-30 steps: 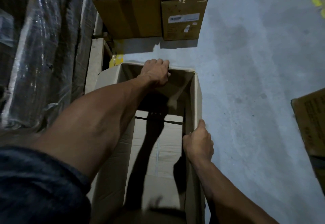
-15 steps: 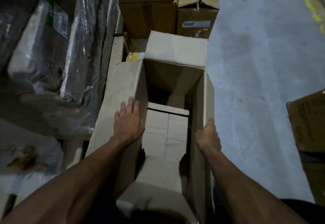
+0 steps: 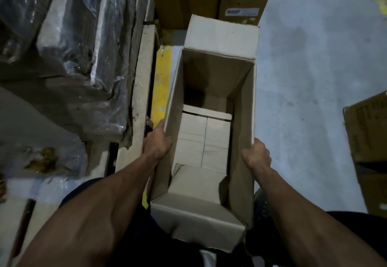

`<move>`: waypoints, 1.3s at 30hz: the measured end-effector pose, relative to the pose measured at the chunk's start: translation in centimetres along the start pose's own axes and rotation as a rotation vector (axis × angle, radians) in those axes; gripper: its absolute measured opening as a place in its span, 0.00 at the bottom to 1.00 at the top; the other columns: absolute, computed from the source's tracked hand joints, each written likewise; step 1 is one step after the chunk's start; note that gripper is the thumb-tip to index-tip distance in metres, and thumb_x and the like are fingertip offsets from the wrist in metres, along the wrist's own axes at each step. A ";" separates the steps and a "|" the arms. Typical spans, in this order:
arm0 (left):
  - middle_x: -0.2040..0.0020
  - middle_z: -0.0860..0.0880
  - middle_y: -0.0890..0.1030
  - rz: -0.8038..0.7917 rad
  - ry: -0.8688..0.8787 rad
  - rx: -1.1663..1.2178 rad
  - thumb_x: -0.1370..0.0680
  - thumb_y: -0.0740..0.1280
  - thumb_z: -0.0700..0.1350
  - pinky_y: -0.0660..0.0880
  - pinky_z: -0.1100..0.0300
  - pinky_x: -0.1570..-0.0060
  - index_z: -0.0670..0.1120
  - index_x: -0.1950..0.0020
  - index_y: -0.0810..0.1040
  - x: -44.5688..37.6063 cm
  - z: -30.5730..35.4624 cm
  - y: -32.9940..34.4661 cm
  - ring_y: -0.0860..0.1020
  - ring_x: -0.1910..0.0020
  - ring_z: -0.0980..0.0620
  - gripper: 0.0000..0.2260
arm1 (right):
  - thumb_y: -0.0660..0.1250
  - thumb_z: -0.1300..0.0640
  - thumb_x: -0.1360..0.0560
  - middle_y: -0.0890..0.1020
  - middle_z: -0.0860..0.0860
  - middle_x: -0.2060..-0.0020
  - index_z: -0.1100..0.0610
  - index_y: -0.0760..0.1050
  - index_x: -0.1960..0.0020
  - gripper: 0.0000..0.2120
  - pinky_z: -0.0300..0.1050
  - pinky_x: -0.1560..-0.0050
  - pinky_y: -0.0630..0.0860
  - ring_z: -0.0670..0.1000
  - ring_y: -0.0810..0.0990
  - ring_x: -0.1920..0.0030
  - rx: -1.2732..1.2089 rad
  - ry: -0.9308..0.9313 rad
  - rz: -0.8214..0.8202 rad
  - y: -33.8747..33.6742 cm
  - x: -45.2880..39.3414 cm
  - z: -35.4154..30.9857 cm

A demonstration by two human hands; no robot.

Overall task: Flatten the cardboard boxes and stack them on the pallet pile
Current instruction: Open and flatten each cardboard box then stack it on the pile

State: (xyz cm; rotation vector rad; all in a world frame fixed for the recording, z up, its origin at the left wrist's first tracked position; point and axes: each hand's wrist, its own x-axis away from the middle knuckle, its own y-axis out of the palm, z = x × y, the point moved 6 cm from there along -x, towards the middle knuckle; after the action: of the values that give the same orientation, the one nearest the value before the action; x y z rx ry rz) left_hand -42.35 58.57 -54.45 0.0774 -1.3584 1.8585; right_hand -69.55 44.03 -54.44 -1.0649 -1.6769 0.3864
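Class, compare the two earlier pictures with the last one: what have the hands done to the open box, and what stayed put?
The left hand left the far rim, pressed the left wall flat, and now holds that wall's edge. The right hand kept its grip on the right wall. The open box stays unflattened; the labelled box behind has not moved.

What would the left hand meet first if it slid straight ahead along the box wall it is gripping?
Probably nothing soon: the left hand grips the open box's left wall, whose rim runs clear to the far corner, where the far flap begins. Depth is uncertain.
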 end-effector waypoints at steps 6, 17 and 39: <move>0.45 0.44 0.83 0.039 0.064 0.149 0.25 0.64 0.35 0.78 0.49 0.46 0.53 0.30 0.73 1.8 3.0 -1.3 0.80 0.46 0.39 0.25 | 0.63 0.63 0.23 0.80 0.62 0.43 0.62 0.74 0.36 0.16 0.49 0.46 0.75 0.63 0.78 0.43 0.002 -0.046 0.064 -3.0 1.5 -0.5; 0.46 0.42 0.83 0.184 0.294 0.197 0.26 0.66 0.37 0.76 0.51 0.49 0.50 0.34 0.75 5.7 10.0 -7.7 0.79 0.47 0.38 0.21 | 0.63 0.65 0.24 0.79 0.57 0.52 0.60 0.76 0.43 0.11 0.48 0.54 0.72 0.61 0.77 0.52 -0.072 -0.164 0.252 -12.9 6.4 -2.7; 0.24 0.43 0.67 -0.559 0.596 -0.739 0.17 0.58 0.55 0.67 0.48 0.31 0.47 0.22 0.61 10.9 15.9 10.8 0.69 0.29 0.43 0.25 | 0.62 0.64 0.22 0.74 0.49 0.60 0.51 0.70 0.49 0.09 0.47 0.57 0.72 0.55 0.76 0.55 -0.335 -0.211 0.365 -19.7 9.4 1.7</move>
State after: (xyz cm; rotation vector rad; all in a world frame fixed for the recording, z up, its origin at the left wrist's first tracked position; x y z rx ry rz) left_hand -62.73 50.81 -50.82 -0.4049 -1.3212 0.7544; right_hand -80.37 41.11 -35.67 -1.6378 -1.7710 0.4751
